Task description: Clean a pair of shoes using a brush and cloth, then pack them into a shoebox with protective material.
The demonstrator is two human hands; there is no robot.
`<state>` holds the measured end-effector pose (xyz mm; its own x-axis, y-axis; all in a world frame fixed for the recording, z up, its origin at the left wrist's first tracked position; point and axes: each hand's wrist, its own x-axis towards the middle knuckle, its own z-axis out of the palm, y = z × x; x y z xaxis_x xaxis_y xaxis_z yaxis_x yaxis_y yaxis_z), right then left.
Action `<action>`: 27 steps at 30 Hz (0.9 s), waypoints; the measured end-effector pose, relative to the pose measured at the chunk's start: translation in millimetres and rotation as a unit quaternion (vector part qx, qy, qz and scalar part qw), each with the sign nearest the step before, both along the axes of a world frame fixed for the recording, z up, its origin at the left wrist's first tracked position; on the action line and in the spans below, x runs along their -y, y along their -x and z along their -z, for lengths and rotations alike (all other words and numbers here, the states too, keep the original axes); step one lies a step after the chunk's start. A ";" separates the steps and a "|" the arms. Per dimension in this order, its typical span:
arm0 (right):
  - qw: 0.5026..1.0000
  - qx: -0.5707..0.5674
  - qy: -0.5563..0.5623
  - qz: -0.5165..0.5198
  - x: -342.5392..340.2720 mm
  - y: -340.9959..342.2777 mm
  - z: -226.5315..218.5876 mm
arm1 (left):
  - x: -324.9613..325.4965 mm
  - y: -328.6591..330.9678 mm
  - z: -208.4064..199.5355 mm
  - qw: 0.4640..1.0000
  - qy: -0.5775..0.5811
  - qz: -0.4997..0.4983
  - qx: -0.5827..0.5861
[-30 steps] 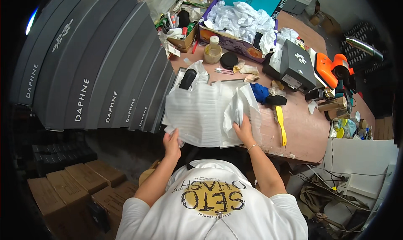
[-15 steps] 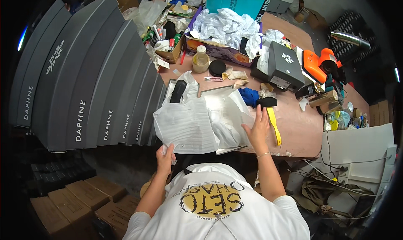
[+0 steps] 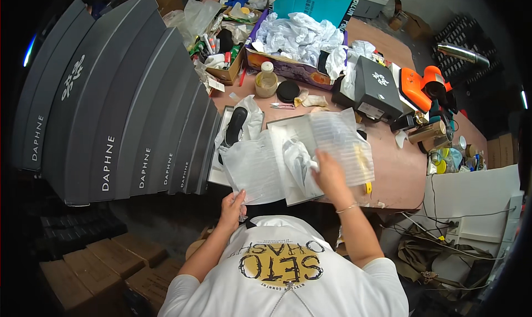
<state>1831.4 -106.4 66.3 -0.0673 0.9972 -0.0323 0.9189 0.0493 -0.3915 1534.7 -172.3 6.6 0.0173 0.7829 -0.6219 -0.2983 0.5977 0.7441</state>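
My left hand [image 3: 233, 207] pinches the near edge of a thin white wrapping sheet [image 3: 256, 170], at the front edge of the table. Beyond that sheet a glossy black item [image 3: 236, 123], perhaps a shoe, lies among white paper in an open box part; its lower end is partly covered. My right hand [image 3: 331, 178] is over a second shallow white-lined box part [image 3: 285, 133], its fingers next to crumpled white paper [image 3: 299, 160]. Motion blur hides whether they grip it. Another translucent sheet [image 3: 341, 137] spreads to the right, over most of a yellow strip [image 3: 368, 188].
Tall stacked grey shoe boxes [image 3: 122, 106] wall off the left. Behind the work stand a glue jar [image 3: 266, 81], a round black lid [image 3: 287, 91] and a carton [image 3: 288, 65] of crumpled paper. A closed grey box [image 3: 378, 90] and an orange tool [image 3: 414, 88] are at right.
My right hand has come left and nearer, from beside the yellow strip. The right-hand sheet now lies over the blue cloth. My left hand has shifted right with its sheet, baring more black item.
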 end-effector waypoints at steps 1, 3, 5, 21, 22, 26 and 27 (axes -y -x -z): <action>0.994 -0.006 0.108 -0.013 5.7 19.1 14.5 | -1.4 2.5 -1.5 1.000 -0.008 0.008 -0.005; 0.992 0.120 0.047 -0.013 15.6 27.9 85.0 | -4.6 2.8 -7.7 0.999 -0.028 0.023 -0.011; 0.989 0.147 0.018 -0.009 12.7 27.0 121.6 | -8.0 2.1 -8.2 0.999 -0.033 0.034 -0.014; 0.930 -0.297 0.200 -0.081 -4.1 31.2 154.9 | -27.0 -47.1 -50.5 0.965 -0.113 0.235 0.020; 0.914 -0.349 0.191 -0.084 -0.2 29.8 156.1 | -34.9 -63.3 -63.5 0.948 -0.148 0.280 0.028; 0.873 -0.471 0.095 0.088 19.2 -9.6 169.3 | -71.7 -88.8 -30.9 0.868 -0.351 0.304 -0.178; 0.891 -0.438 0.013 0.120 16.4 -17.8 131.3 | -77.5 -85.6 -13.9 0.826 -0.415 0.268 -0.271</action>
<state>1849.2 -122.9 -65.0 0.1368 0.9859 -0.0962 0.2440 -0.1276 -0.9613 1620.3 -94.7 20.6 0.3958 0.9134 0.0952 0.3556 -0.2480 0.9011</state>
